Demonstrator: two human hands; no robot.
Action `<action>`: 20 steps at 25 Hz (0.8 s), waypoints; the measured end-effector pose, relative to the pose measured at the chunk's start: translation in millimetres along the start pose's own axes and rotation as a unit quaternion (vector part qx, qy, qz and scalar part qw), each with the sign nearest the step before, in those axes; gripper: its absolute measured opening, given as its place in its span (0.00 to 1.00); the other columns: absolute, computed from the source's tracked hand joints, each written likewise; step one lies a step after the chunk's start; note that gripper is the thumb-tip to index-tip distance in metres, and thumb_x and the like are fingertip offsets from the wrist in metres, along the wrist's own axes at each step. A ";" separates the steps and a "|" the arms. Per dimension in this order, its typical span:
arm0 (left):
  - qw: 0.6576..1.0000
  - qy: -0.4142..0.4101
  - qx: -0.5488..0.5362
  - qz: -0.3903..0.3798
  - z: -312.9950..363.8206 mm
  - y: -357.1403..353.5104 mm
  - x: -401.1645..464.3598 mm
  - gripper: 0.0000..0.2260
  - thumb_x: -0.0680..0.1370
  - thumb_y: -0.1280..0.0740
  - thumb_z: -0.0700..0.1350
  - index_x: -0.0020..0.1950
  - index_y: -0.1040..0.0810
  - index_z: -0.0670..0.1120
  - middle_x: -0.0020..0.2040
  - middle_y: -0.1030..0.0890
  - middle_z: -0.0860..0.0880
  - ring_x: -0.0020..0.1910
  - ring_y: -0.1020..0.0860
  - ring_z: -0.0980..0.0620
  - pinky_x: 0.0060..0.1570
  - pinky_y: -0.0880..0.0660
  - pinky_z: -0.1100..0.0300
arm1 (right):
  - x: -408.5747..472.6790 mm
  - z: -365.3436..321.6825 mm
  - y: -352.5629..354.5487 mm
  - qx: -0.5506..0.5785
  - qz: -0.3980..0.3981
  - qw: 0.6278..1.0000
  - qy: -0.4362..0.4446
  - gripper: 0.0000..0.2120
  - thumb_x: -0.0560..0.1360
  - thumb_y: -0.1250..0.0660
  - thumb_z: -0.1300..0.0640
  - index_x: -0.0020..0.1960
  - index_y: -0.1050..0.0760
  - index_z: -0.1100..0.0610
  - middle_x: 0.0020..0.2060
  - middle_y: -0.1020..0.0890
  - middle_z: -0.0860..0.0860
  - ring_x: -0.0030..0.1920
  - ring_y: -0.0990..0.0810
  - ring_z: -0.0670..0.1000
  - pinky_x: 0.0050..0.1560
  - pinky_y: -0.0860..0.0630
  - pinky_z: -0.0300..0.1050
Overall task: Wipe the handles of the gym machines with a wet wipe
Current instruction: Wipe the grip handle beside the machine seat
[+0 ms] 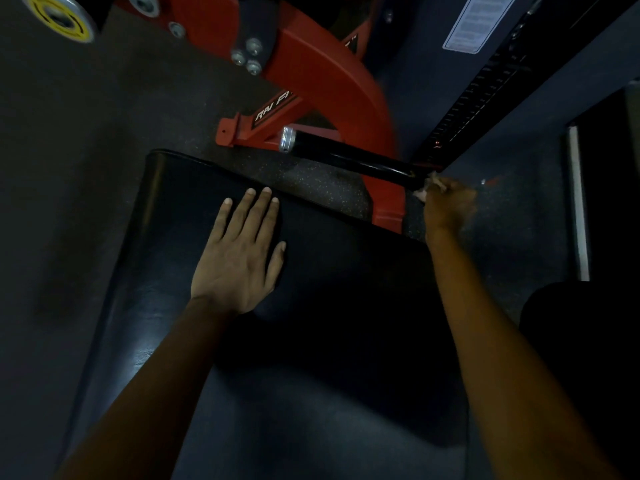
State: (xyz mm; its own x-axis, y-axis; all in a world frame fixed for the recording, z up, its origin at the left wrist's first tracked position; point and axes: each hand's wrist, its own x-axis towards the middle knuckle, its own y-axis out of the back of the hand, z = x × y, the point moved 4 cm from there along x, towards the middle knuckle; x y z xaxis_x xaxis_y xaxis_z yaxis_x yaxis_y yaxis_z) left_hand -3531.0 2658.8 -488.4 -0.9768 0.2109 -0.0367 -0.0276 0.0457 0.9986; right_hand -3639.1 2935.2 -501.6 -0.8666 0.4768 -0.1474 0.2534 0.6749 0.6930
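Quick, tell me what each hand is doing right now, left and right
Left hand: open, flat on the black seat pad, holding nothing.
Right hand: curled round a wet wipe, at the inner end of the black handle.

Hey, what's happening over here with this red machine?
A person is cleaning gym equipment. Their right hand holds a scrunched wet wipe against the near end of a black handle on the red machine. The handle's chrome-capped far end is uncovered. Their left hand lies flat, fingers straight, on the black padded seat, apparently for support.
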 end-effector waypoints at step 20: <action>1.000 0.000 -0.005 0.000 -0.2 1.1 0.6 0.27 0.81 0.50 0.53 0.76 0.41 0.39 0.76 0.41 0.41 0.76 0.44 0.44 0.75 0.49 0.46 | -32.7 -147.0 -102.7 -0.073 -0.148 0.929 0.332 0.10 0.75 0.37 0.65 0.54 0.21 0.60 0.51 0.21 0.56 0.51 0.24 0.51 0.49 0.24 0.43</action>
State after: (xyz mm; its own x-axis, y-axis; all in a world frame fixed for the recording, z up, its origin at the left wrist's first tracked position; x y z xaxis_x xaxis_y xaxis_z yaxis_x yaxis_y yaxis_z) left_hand -3531.7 2658.8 -487.3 -0.9769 0.2104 -0.0373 -0.0305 0.0356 0.9989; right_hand -3700.1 2767.5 -464.3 -0.9754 -0.2023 0.0876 -0.0566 0.6139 0.7873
